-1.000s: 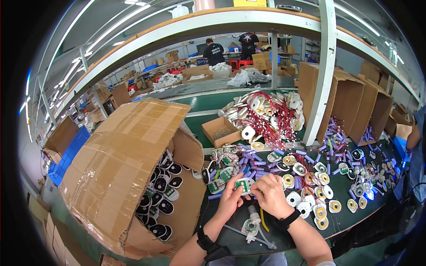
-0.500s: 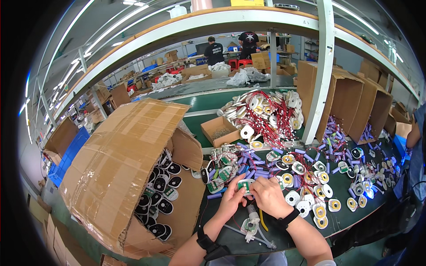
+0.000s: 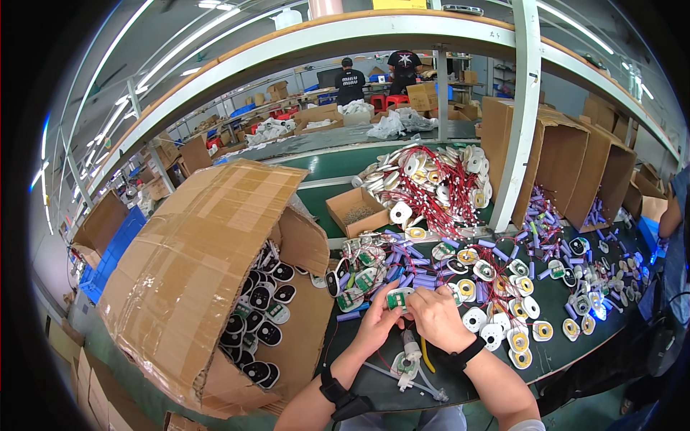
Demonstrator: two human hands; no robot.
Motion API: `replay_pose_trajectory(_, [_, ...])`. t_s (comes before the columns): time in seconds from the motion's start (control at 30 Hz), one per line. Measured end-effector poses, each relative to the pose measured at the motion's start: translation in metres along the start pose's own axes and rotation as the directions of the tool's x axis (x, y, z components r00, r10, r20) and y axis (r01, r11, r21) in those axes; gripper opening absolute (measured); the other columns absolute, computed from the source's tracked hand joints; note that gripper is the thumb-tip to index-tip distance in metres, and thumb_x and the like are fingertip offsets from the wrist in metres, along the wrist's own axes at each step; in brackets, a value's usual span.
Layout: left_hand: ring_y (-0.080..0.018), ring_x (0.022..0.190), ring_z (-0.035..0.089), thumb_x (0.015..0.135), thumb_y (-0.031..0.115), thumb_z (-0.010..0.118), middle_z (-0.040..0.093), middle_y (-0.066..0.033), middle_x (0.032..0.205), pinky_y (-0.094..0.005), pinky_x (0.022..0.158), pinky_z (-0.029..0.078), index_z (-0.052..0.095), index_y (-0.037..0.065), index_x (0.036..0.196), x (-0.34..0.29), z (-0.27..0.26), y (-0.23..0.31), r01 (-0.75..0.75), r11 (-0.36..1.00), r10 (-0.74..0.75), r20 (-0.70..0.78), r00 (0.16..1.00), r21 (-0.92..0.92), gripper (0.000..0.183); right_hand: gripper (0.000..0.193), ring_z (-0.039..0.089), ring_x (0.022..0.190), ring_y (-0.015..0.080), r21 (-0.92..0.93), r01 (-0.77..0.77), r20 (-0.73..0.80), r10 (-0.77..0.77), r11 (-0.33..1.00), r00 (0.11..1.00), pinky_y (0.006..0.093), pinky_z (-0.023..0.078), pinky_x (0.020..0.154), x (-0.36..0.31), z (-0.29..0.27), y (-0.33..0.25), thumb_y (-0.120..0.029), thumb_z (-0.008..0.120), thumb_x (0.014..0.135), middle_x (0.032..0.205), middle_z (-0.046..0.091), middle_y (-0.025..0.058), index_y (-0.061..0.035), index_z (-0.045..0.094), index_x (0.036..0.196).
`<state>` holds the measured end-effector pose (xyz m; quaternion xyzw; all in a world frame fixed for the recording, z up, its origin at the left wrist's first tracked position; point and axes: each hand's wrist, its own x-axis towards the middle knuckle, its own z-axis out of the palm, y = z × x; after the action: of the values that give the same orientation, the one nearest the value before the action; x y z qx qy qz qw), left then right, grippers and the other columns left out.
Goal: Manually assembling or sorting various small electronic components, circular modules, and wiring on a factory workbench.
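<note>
My left hand (image 3: 375, 325) is closed around the edge of a small white rounded housing with a green circuit board (image 3: 397, 299) in it. Against the right side of that housing, my right hand (image 3: 437, 316) has its fingers curled together; whatever they pinch is hidden behind the knuckles. Just below both hands lies a pale translucent cylinder (image 3: 410, 348). A white disc-shaped piece (image 3: 405, 366) and clear tubing (image 3: 425, 388) lie by it. A yellow curved handle (image 3: 428, 357) shows beside the cylinder, partly covered by my right hand.
Left, a big cardboard box (image 3: 194, 266) lies open with black-and-white housings (image 3: 267, 334) inside. Purple cylindrical cells (image 3: 431, 280) and white discs (image 3: 493, 335) cover the bench beyond and right. Farther back are a small carton (image 3: 356, 212), a red-wired heap (image 3: 438, 183) and a white post (image 3: 519, 122).
The held housing has tilted slightly, and my right hand has shifted a little to the right along its edge. The bench items stay in place.
</note>
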<state>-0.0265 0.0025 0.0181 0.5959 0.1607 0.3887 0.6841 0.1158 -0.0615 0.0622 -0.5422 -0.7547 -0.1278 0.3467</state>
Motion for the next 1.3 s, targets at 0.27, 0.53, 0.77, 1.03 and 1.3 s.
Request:
replay_pose_trajectory(0.27, [-0.0117,0.081,0.055,0.086,-0.005,0.044,0.052,-0.0082,0.102,-0.0234,0.063,0.047,0.028,0.003,0.131,0.002,-0.003,-0.005,-0.035,0.998,0.035,-0.006,0.999,0.059,0.048,0.007,0.053,0.057,0.0250,0.001,-0.012,0.012,0.012,1.000,1.000,0.0345,0.037,0.056,0.001,0.002,-0.006,-0.004,0.060,0.068,0.065,0.052,0.0077,-0.0057,0.053,0.071])
replay_pose_trajectory(0.53, [-0.0157,0.089,0.054,0.089,-0.002,0.042,0.049,-0.0105,0.107,-0.0275,0.073,0.049,0.025,0.005,0.132,0.003,0.003,-0.009,-0.057,0.998,0.058,-0.030,0.998,0.037,0.047,0.009,0.053,0.053,0.0271,0.007,-0.069,-0.049,0.070,0.998,0.996,0.0360,0.041,0.051,0.000,0.010,-0.005,-0.005,0.061,0.068,0.065,0.052,0.0092,-0.0045,0.052,0.070])
replay_pose_trajectory(0.77, [-0.0157,0.095,0.053,0.090,-0.002,0.040,0.048,-0.0118,0.110,-0.0292,0.079,0.049,0.025,0.006,0.131,0.004,0.001,-0.009,-0.111,0.978,0.126,-0.075,0.989,0.179,0.045,0.011,0.055,0.050,0.0269,-0.017,-0.078,-0.093,0.076,0.997,0.993,0.0358,0.043,0.047,0.006,0.012,-0.012,-0.002,0.061,0.064,0.065,0.052,0.0093,-0.0044,0.052,0.070])
replay_pose_trajectory(1.03, [-0.0170,0.099,0.052,0.090,0.000,0.038,0.044,-0.0122,0.116,-0.0317,0.086,0.047,0.025,0.007,0.132,0.003,0.003,-0.003,-0.107,0.994,0.107,-0.050,0.993,-0.004,0.044,0.013,0.055,0.051,0.0269,0.046,-0.129,-0.167,0.135,0.991,0.977,0.0349,0.044,0.048,0.004,0.012,-0.015,0.001,0.059,0.063,0.065,0.052,0.0093,-0.0040,0.051,0.071])
replay_pose_trajectory(1.3, [-0.0172,0.102,0.051,0.090,-0.002,0.036,0.044,-0.0112,0.115,-0.0330,0.088,0.046,0.025,0.009,0.131,0.001,0.003,-0.004,-0.074,0.997,0.074,-0.049,0.996,-0.006,0.043,0.015,0.057,0.053,0.0268,0.003,-0.117,-0.119,0.116,0.993,0.986,0.0354,0.045,0.048,0.004,0.011,-0.018,0.002,0.059,0.062,0.068,0.052,0.0109,-0.0027,0.051,0.074])
